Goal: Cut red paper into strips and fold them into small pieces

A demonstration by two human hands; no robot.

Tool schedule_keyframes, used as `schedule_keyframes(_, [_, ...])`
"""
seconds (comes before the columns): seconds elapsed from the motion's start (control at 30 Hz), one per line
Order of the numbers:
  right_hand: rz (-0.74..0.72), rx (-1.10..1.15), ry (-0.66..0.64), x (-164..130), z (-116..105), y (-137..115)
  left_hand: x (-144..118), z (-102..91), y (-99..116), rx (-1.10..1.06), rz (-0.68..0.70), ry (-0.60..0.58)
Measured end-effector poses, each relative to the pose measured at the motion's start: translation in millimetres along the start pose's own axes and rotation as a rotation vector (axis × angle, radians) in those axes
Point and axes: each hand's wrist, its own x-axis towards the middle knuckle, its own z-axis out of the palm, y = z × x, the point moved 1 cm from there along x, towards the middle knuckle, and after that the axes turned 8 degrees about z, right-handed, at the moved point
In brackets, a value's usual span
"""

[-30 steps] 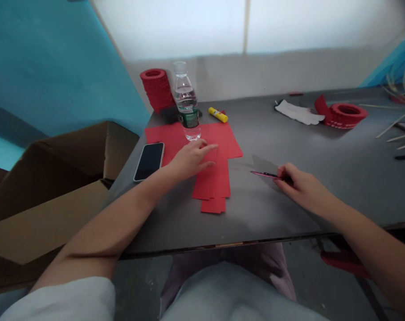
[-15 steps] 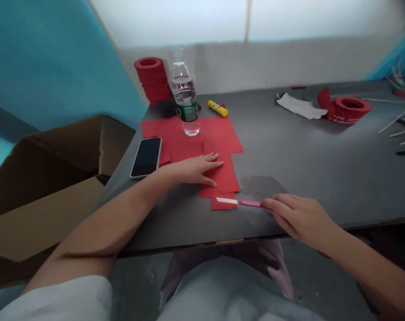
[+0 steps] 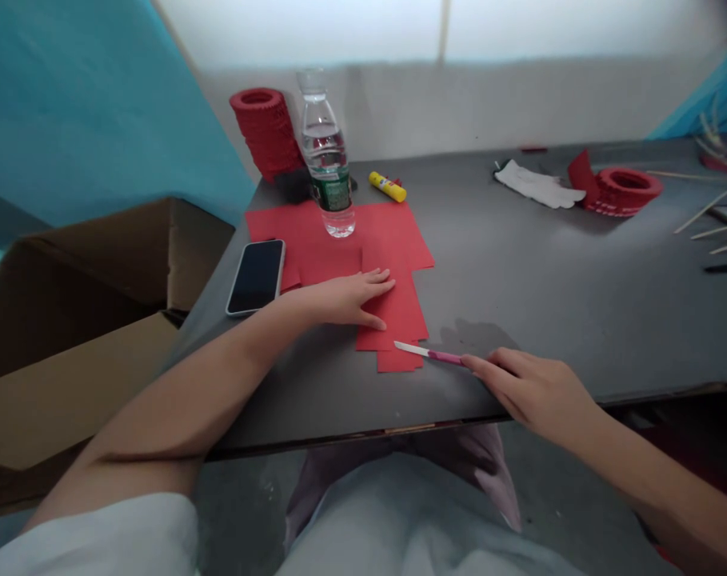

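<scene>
While your L hand (image 3: 363, 300) rests palm down, fingers spread apart, on the red paper (image 3: 399, 312), its sheets overlap unevenly near the front of the grey table (image 3: 519, 280): matte, flat, rect., w/ straight sides. The broadest spreads toward the back; a narrower stack comes fwd under your hand, & a small red piece (image 3: 395, 363) pokes out at the btm, its R edge stepped. Your R hand (image 3: 528, 392) is closed round a slim knife (image 3: 444, 358), pink handle, pale blade w/ slanted tip; blade's over that small piece, can't tell if touching.

As for materials: tabletop smooth & dull; to your L, an open box (image 3: 81, 392) of brown cardboard; a tall red roll (image 3: 267, 136), ridged, hollow, tilted; a clear plastic bottle (image 3: 332, 192), upright on the big sheet, green label; a red ring-shaped roll (image 3: 627, 192) w/ a loose end; a white fabric glove (image 3: 537, 184) beside it; a flat rect. phone (image 3: 257, 276), black glass, pale rim, at the paper's L; a yellow cyl. tube (image 3: 388, 186) just behind the paper.
</scene>
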Motion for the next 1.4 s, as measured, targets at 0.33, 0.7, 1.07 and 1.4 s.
schedule_keyframes(0.33, [0.016,0.007,0.020,-4.7,-2.2,1.2,-0.3,2.5,-4.0,-0.016,-0.010,0.005])
schedule_keyframes(0.7, [0.047,-0.037,0.063,-6.5,-1.4,-2.7,-2.4,-0.8,-1.1,-0.010,-0.004,0.028])
schedule_keyframes(1.07, [0.159,0.018,0.054,-15.2,-4.1,4.9,-0.9,2.1,12.9,0.044,0.035,-0.012])
schedule_keyframes(1.4, [0.167,-0.030,0.075,-30.4,2.0,5.7,3.7,16.2,44.9,0.315,0.103,0.118])
